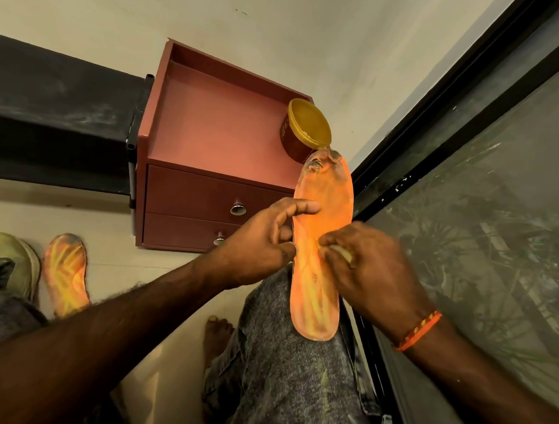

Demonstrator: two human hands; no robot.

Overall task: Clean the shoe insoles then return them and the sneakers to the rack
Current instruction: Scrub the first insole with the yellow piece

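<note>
Insole, orange with yellow streaks, lies lengthwise along the person's right thigh, clad in mottled grey trousers. Its toe end points away from the person and is worn dark and frayed; its heel end rests on the thigh near the knee.

Left hand holds the insole at its left edge: index finger extended across the top surface, thumb curled in against the edge, a pinching grip. Right hand is at the right edge, fingers curled round a small pale object pressed against the insole's surface; the object is mostly hidden and cannot be identified. An orange thread band sits on the right wrist.

Second insole, same colouring, lies on the pale floor at left, well apart from the hands. Just beside it, further left, is the toe of an olive-green sneaker, partly cut off by the frame edge.

Reddish-brown cabinet with two knobbed drawers stands against the wall ahead. On its top tray, at the right corner, stands a round brown tub with a yellow lid, seen just beyond the insole's toe end. A bare foot rests on the floor beside the right leg. A dark-framed glass panel runs along the right side.
</note>
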